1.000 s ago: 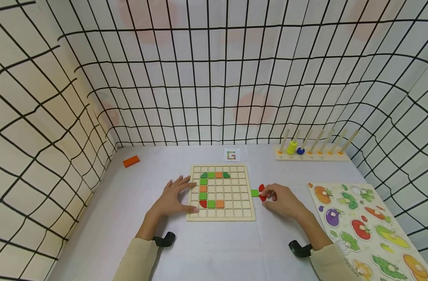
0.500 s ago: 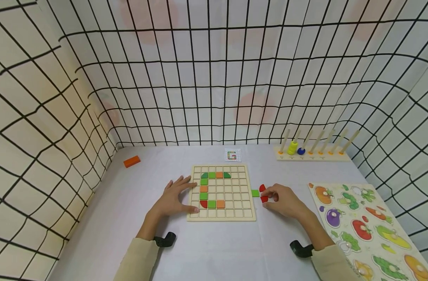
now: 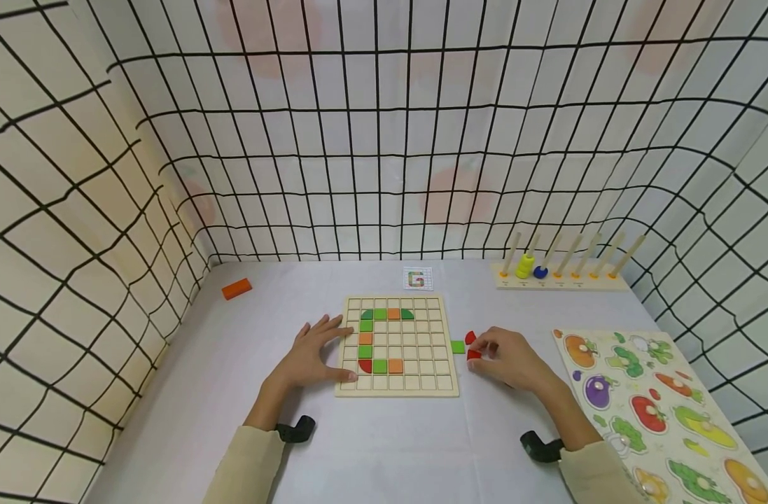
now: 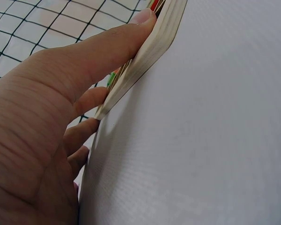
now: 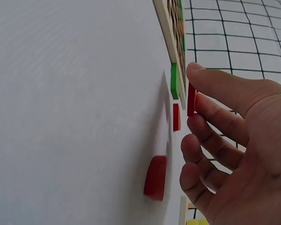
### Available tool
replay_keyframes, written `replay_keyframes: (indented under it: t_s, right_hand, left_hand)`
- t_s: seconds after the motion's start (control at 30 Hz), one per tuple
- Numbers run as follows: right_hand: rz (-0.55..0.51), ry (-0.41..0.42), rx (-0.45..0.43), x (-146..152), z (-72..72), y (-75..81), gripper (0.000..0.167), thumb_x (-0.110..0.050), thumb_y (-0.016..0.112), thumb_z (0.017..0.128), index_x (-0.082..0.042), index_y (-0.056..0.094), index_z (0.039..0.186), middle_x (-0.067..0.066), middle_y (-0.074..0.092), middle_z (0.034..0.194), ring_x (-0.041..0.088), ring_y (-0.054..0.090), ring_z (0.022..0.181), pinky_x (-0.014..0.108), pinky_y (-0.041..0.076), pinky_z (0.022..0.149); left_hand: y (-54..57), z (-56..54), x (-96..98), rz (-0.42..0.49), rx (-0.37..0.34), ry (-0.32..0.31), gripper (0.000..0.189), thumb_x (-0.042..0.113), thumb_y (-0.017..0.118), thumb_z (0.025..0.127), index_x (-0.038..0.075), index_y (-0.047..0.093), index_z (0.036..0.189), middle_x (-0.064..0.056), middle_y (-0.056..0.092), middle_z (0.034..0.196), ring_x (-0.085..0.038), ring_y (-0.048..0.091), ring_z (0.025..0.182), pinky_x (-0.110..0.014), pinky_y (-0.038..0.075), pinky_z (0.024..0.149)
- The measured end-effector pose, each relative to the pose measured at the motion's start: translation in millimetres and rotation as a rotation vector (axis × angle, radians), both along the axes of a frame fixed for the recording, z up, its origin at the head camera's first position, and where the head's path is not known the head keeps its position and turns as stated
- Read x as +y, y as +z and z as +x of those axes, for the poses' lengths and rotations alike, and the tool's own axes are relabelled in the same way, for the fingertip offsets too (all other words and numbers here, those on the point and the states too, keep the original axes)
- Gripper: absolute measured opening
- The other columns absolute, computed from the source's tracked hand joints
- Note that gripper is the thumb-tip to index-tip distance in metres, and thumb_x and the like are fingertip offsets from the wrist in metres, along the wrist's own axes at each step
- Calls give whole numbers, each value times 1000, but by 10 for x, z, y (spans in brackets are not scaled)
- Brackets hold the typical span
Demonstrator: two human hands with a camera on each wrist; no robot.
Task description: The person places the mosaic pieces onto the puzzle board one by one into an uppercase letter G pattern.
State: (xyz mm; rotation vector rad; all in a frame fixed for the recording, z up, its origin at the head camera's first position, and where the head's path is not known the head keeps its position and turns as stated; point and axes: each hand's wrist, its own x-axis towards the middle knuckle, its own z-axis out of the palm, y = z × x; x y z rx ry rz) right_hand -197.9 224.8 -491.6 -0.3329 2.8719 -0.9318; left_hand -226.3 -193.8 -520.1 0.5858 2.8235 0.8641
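A wooden grid board [image 3: 415,350] lies mid-table, with green, orange and red tiles set in a C-like shape. My left hand [image 3: 311,353] rests along its left side, fingers spread. Its thumb presses the board's edge [image 4: 152,51] in the left wrist view. To the right of the board, my right hand [image 3: 512,358] pinches a red tile [image 5: 191,99] between thumb and index finger, just above the table. A green tile [image 3: 458,346] lies against the board's right side. Beside it is another red tile [image 3: 470,337]. In the right wrist view one more red piece [image 5: 155,178] lies below the hand.
A small pattern card [image 3: 418,278] lies behind the board. An orange block [image 3: 236,289] is at the far left. At the back right stands a peg rack [image 3: 560,281] with yellow and blue beads. A vegetable puzzle board [image 3: 661,413] lies right. Black netting [image 3: 384,140] surrounds the table.
The right hand's fingers have shifted slightly, and the red tile they pinch has risen a little, away from the other red tile. The left hand and the board have stayed put.
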Motion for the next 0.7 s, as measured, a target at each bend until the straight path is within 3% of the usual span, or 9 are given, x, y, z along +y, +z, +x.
replay_keyframes:
  t_s: [0.33,0.63,0.7]
  right_hand:
    - [-80,83,11,-257,-29,41,18,-24,86,84,-19,76,98,-6,67,93,18,55,88,29,46,76]
    - [-119,135,-17,-547,-58,-4,21,-27,87,83,-20,76,100,-7,64,88,16,53,85,32,43,76]
    - [-119,140,-17,-596,-56,-13,21,-29,87,83,-22,76,100,-9,64,87,14,53,84,34,42,80]
  left_hand:
    - [-15,1,-4,7,-1,-2,92,61,86,70,26,54,150,-4,33,169,-31,16,161,-61,5,129]
    - [-23,-5,-9,1,-3,-1,93,61,85,71,27,54,151,-3,32,169,-30,15,161,-61,4,129]
    - [-17,-6,-7,1,-4,0,93,62,85,70,27,54,151,-3,32,169,-30,15,161,-60,4,129]
